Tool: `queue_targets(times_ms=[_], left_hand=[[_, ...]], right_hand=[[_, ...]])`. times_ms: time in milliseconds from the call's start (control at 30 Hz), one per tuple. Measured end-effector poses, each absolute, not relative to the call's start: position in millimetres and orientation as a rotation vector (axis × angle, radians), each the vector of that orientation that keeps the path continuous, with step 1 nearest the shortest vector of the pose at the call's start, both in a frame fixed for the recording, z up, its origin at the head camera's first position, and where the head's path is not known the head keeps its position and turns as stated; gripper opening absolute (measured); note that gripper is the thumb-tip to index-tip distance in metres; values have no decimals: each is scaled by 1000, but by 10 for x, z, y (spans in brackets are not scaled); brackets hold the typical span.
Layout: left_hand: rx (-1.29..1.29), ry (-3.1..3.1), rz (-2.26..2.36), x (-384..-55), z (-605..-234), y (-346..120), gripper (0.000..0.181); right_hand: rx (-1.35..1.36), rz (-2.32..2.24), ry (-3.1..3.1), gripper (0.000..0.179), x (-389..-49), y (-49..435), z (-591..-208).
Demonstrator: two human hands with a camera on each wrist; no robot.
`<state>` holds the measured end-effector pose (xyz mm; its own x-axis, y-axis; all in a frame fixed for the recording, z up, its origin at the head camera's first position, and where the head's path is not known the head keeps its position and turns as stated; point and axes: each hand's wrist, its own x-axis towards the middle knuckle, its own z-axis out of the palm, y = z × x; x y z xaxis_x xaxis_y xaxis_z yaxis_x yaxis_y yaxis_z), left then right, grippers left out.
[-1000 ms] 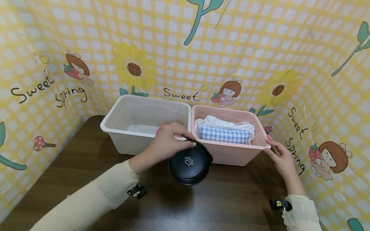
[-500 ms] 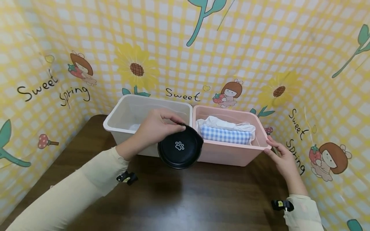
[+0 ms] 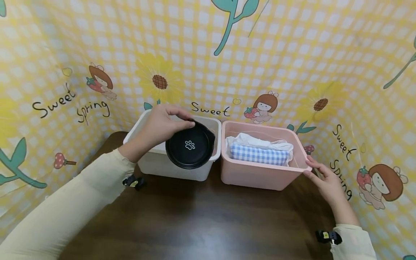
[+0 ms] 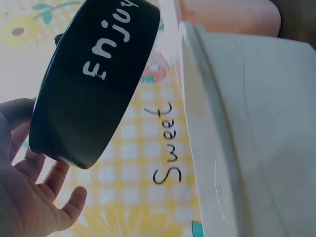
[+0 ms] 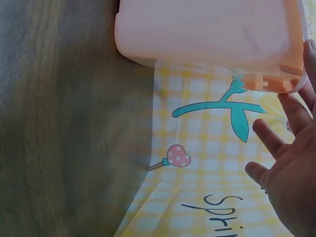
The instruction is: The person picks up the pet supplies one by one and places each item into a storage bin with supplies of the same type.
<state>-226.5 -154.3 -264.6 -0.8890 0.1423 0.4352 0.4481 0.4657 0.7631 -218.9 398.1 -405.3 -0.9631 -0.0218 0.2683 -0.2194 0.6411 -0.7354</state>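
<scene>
My left hand [image 3: 160, 124] pinches the rim of a round black bowl [image 3: 190, 146], which is tilted on edge over the white bin [image 3: 175, 171]. A white paw print on it faces the head view. White lettering runs along the bowl's side wall [image 4: 94, 89] in the left wrist view, where several fingers of the hand [image 4: 29, 192] extend below it. At the far right, my right hand [image 3: 326, 184] grips the rim corner of the pink bin [image 3: 256, 177] between thumb and fingers. Inside that bin lies a blue-checked bundle [image 3: 258, 153] with white fabric [image 3: 250, 139] behind it.
Both bins stand side by side on a dark wood table [image 3: 201, 224], close to the back. A yellow-checked cloth backdrop [image 3: 195, 65] with printed flowers and figures rises behind them and along both sides.
My left hand has lifted the black bowl up and to the left, from in front of the bins to over the white bin. The right hand keeps its grip on the pink bin's corner.
</scene>
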Motion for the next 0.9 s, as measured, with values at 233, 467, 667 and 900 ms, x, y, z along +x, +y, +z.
queue_targets(times_ms=[233,467,667,900], left_hand=[[-382,-2412,-1336,-2430,-2625,-1767,17],[-359,-2422,-1256,-2546,-2589,-1899,17],[-293,-2462,-1206,-2631,-2646,-2022,21],[-250,-2495,-1187,-2779,-2710,-2127,24]], right_hand=[[197,1173,-2653,54,-2185,4022,-3990],[185,1139,-2713,58,-2182,4060,-3962],[205,1175,-2703,58,-2174,4027,-4017],[210,1176,-2688,57,-2185,4016,-4033]])
